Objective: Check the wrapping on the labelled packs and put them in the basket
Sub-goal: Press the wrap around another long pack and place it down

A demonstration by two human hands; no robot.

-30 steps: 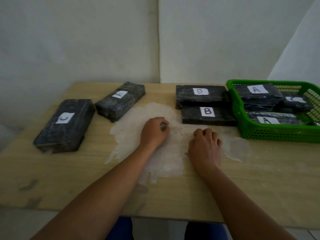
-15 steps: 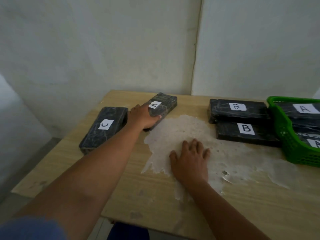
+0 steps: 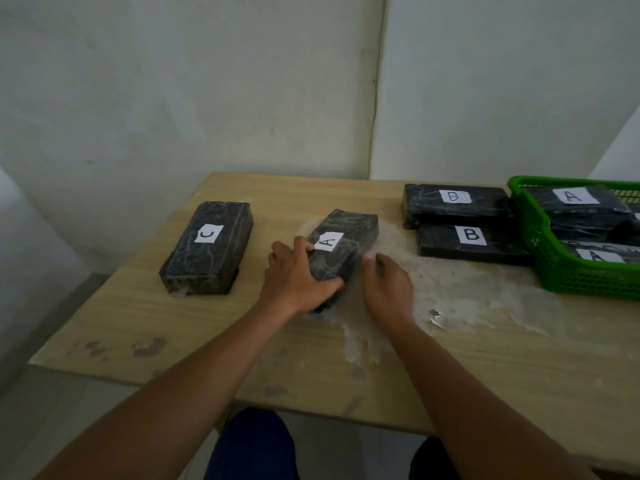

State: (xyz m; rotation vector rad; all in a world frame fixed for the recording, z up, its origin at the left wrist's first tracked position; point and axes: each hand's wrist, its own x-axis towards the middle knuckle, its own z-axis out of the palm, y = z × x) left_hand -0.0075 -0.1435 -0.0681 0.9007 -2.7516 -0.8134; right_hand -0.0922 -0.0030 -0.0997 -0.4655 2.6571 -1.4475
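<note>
A black wrapped pack labelled A [image 3: 346,237] lies on the wooden table [image 3: 485,358], over the pale worn patch. My left hand [image 3: 298,278] grips its near left end. My right hand [image 3: 386,289] touches its near right side, fingers spread. A pack labelled C [image 3: 207,247] lies to the left. Two packs labelled B [image 3: 453,202] [image 3: 472,240] lie side by side to the right. The green basket [image 3: 543,251] at the right edge holds several packs, two of them showing A labels.
White walls meet in a corner just behind the table. The table's left edge runs close past the C pack. My knees in dark blue show below the near edge.
My left hand reached to the A pack at the far left and dragged it toward the middle. My right hand moved from flat on the table to the pack's right side.
</note>
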